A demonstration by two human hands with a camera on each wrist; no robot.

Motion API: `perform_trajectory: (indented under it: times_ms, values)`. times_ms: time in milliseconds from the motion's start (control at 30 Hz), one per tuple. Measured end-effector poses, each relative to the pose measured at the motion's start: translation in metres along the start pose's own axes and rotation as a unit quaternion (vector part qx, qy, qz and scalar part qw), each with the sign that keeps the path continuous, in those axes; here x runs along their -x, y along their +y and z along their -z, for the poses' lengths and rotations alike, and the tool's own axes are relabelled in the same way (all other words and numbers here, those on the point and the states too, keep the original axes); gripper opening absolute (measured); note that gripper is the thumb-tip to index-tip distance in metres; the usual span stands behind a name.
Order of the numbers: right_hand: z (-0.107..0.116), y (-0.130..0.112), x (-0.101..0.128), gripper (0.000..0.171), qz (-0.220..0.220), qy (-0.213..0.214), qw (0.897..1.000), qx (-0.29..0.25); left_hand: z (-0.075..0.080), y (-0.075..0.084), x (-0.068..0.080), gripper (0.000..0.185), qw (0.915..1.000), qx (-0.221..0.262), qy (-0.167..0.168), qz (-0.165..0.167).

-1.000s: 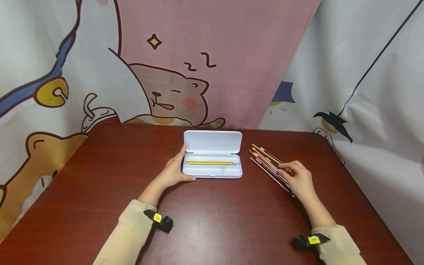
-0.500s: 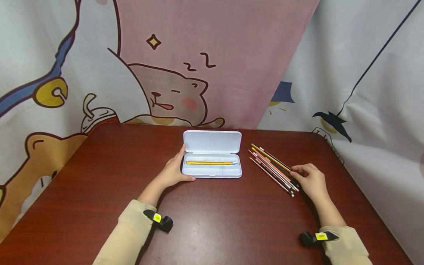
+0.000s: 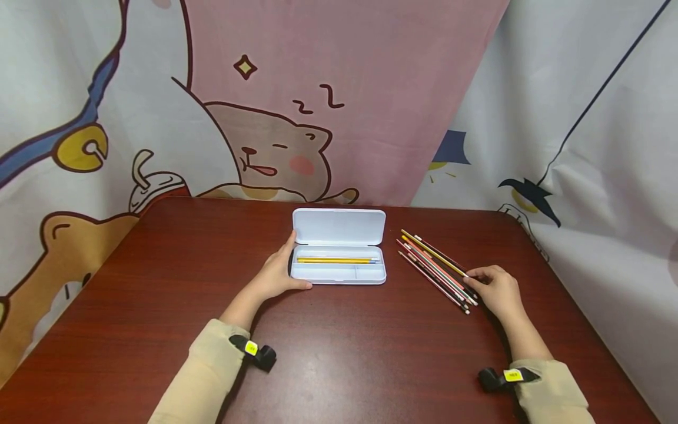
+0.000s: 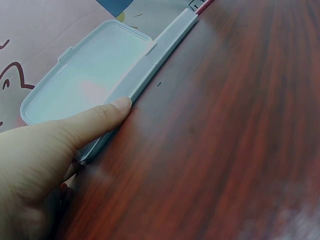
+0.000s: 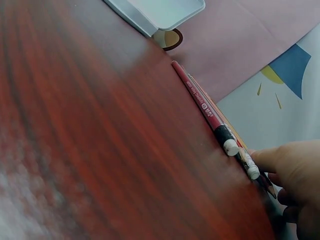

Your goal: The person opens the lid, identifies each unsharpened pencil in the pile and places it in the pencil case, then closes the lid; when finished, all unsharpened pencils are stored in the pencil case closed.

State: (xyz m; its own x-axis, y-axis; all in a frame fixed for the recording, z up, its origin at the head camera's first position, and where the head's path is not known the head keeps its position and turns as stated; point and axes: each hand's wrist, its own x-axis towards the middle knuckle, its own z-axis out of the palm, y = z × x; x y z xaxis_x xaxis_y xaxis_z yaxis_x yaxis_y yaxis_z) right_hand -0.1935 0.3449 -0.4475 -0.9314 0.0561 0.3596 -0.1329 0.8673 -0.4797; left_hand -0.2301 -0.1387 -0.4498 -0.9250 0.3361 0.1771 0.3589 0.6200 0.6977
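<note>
Your left hand (image 3: 276,274) grips the left end of the shallow, round-cornered white plastic pencil case (image 3: 339,271): the thumb (image 4: 95,120) lies straight along its smooth front wall and the other fingers curl round the short end. The case stands at the middle of the worktop with its hinged lid (image 3: 339,227) tipped back, and two thin yellow pencils (image 3: 336,259) lie lengthwise in its rear compartment.

Your right hand (image 3: 498,290) rests on the near ends of a loose fan of slim wooden pencils (image 3: 434,265), red, yellow and dark, lying slantwise on the worktop just right of the case. The fingers curl over those ends, the fingertips touching them; whether they actually pinch one pencil you cannot tell from these views. The right wrist view shows a red hexagonal pencil with a black band and a white eraser tip (image 5: 231,147) just beside the fingers.

The worktop (image 3: 339,353) is glossy, reddish-brown wood grain with rounded corners. Behind it hangs a soft printed cartoon cloth (image 3: 275,118), pink and white.
</note>
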Motion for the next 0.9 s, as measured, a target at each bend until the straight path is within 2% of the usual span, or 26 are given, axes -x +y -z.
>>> perform_trajectory:
  times_ms: [167,467,700,900]
  values:
    - [-0.0003,-0.0007,0.0,0.013,-0.017,-0.008,1.0,0.004,-0.0007,-0.0005,-0.0005,0.13,1.0,-0.001,-0.003,0.0]
    - [-0.0007,-0.0013,0.0007,0.016,-0.036,0.011,0.999,0.004,-0.0006,-0.0011,-0.0008,0.13,1.0,0.001,-0.003,0.002]
    - [-0.0007,-0.0023,0.0013,0.014,-0.028,0.044,0.999,0.004,-0.0011,-0.0019,-0.0007,0.13,1.0,-0.001,-0.003,0.004]
    - [-0.0019,-0.0084,0.0008,0.013,-0.009,0.063,0.998,-0.021,-0.0003,-0.0003,-0.0002,0.13,1.0,-0.001,-0.003,0.002]
